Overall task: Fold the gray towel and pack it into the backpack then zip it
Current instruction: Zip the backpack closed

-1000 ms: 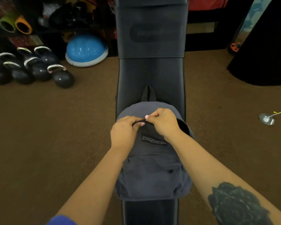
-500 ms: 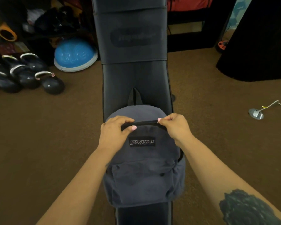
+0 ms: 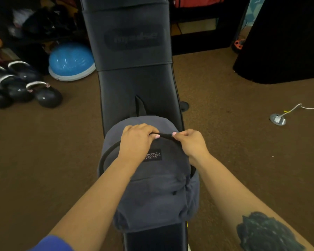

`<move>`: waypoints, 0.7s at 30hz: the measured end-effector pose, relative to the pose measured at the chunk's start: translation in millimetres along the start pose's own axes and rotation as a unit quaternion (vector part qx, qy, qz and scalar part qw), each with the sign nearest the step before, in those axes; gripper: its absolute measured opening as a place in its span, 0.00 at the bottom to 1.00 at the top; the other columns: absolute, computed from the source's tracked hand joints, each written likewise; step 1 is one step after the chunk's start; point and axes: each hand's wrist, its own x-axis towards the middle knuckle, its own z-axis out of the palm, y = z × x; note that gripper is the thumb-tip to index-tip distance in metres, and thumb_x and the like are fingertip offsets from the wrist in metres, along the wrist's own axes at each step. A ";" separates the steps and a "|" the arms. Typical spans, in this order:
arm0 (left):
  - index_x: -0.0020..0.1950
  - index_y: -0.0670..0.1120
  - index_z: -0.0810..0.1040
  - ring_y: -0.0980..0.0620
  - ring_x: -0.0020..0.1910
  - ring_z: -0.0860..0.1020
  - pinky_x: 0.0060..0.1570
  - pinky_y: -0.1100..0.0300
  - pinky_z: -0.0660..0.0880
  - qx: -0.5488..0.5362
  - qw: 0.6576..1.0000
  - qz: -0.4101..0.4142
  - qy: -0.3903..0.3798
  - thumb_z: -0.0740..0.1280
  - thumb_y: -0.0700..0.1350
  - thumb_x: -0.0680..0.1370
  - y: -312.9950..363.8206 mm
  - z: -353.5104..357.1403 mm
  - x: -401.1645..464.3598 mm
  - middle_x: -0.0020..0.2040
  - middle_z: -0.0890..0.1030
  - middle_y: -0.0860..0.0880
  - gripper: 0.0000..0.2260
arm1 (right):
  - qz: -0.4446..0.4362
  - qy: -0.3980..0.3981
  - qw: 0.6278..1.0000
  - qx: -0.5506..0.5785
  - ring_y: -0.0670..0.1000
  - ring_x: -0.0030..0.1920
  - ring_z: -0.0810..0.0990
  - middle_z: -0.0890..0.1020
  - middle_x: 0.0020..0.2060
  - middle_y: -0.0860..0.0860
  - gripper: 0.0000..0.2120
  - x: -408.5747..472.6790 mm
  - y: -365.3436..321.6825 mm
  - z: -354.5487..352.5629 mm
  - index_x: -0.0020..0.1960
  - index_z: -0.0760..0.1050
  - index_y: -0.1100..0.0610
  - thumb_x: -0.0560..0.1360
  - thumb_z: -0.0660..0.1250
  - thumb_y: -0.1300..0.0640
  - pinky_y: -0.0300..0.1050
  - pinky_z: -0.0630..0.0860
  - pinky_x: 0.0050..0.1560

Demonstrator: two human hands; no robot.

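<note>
1. Lying flat across the near end of the bench (image 3: 134,84): the gray backpack (image 3: 152,187), front panel up, top loop pointing toward the far end, lower part overhanging both long edges slightly.
2. Pressing down on the top-left of the panel, fingers curled over the black zipper track (image 3: 165,135): the left hand (image 3: 136,142).
3. Pinching closed on something small at the track just right of center, likely the zipper pull, though too small to tell for sure: the right hand (image 3: 190,142).
4. Not showing anywhere: the gray towel, presumably sitting inside already.
5. Gaping dark along the right side: a stretch of zipper (image 3: 192,172) apparently not yet closed.
6. Risking a snag: loose fabric or towel bunching into the teeth around the curve, stalling the pull.
7. Risking a slide: pulling sideways on smooth black upholstery, dragging the pack toward the right edge and off onto the carpet (image 3: 43,160).
8. Sitting on brown carpet around the bench: kettlebells (image 3: 47,95) and a blue balance dome (image 3: 71,62) off the far-left side, a floor outlet with cord (image 3: 277,120) off the right.
</note>
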 end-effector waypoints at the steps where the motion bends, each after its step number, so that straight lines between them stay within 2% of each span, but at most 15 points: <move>1: 0.46 0.51 0.83 0.51 0.44 0.80 0.52 0.54 0.69 -0.006 1.000 -0.005 -0.001 0.69 0.49 0.73 0.8 -0.5 0.5 0.44 0.84 0.53 0.05 | 0.010 0.002 1.000 0.011 0.53 0.44 0.78 0.80 0.39 0.55 0.09 0.5 2.7 -4.5 0.37 0.74 0.56 0.74 0.70 0.56 0.44 0.73 0.40; 4: 0.47 0.50 0.83 0.50 0.46 0.80 0.54 0.53 0.69 -0.015 1.000 -0.015 0.002 0.69 0.48 0.74 3.7 -0.2 1.0 0.45 0.84 0.52 0.05 | 0.048 -0.008 0.998 0.047 0.52 0.43 0.78 0.80 0.39 0.55 0.07 2.9 13.0 -18.1 0.41 0.74 0.58 0.74 0.69 0.57 0.43 0.73 0.40; 8: 0.47 0.49 0.82 0.49 0.45 0.80 0.54 0.51 0.72 -0.034 0.999 -0.032 0.008 0.69 0.47 0.74 3.9 2.7 0.4 0.46 0.84 0.51 0.05 | 0.087 -0.010 0.994 0.062 0.54 0.44 0.79 0.81 0.41 0.57 0.06 8.8 28.0 -28.8 0.41 0.74 0.57 0.74 0.70 0.57 0.50 0.76 0.49; 9: 0.47 0.49 0.82 0.49 0.44 0.80 0.54 0.49 0.73 -0.038 0.999 -0.034 0.009 0.69 0.47 0.74 3.8 3.2 0.4 0.45 0.84 0.51 0.05 | 0.095 -0.008 0.993 0.066 0.54 0.44 0.79 0.81 0.41 0.57 0.06 10.3 31.7 -30.4 0.41 0.74 0.57 0.74 0.70 0.57 0.50 0.76 0.49; 11: 0.47 0.48 0.82 0.49 0.44 0.80 0.53 0.48 0.74 -0.043 0.998 -0.037 0.010 0.69 0.47 0.75 4.4 4.0 0.1 0.45 0.83 0.51 0.04 | 0.109 -0.007 0.991 0.072 0.52 0.40 0.78 0.79 0.40 0.57 0.06 12.1 39.3 -33.6 0.42 0.74 0.58 0.74 0.69 0.58 0.45 0.75 0.40; 13: 0.47 0.48 0.82 0.50 0.44 0.80 0.53 0.48 0.74 -0.046 0.998 -0.039 0.010 0.69 0.47 0.75 5.0 4.4 -0.1 0.45 0.83 0.51 0.04 | 0.132 -0.009 0.989 0.074 0.50 0.37 0.75 0.78 0.39 0.55 0.05 12.5 46.8 -36.7 0.46 0.75 0.59 0.75 0.69 0.58 0.40 0.70 0.31; 14: 0.47 0.48 0.82 0.50 0.44 0.80 0.53 0.48 0.74 -0.049 0.998 -0.040 0.012 0.69 0.46 0.75 4.8 4.6 -0.1 0.45 0.83 0.51 0.04 | 0.145 -0.010 0.986 0.078 0.50 0.38 0.76 0.78 0.41 0.55 0.06 12.0 50.6 -38.2 0.49 0.75 0.60 0.75 0.68 0.58 0.39 0.68 0.30; 17: 0.47 0.48 0.81 0.50 0.43 0.80 0.53 0.47 0.75 -0.054 0.998 -0.041 0.017 0.68 0.47 0.75 3.9 5.3 0.1 0.45 0.83 0.51 0.04 | 0.184 0.004 0.978 0.100 0.57 0.54 0.79 0.79 0.52 0.58 0.14 11.3 63.5 -41.3 0.60 0.73 0.65 0.77 0.66 0.60 0.39 0.69 0.34; 21: 0.47 0.48 0.82 0.50 0.43 0.80 0.51 0.47 0.75 -0.057 0.997 -0.039 0.021 0.68 0.46 0.75 3.4 6.6 -0.4 0.45 0.83 0.51 0.05 | 0.207 0.025 0.972 0.107 0.58 0.54 0.80 0.79 0.54 0.60 0.10 10.9 82.5 -39.7 0.57 0.74 0.64 0.77 0.66 0.61 0.37 0.68 0.25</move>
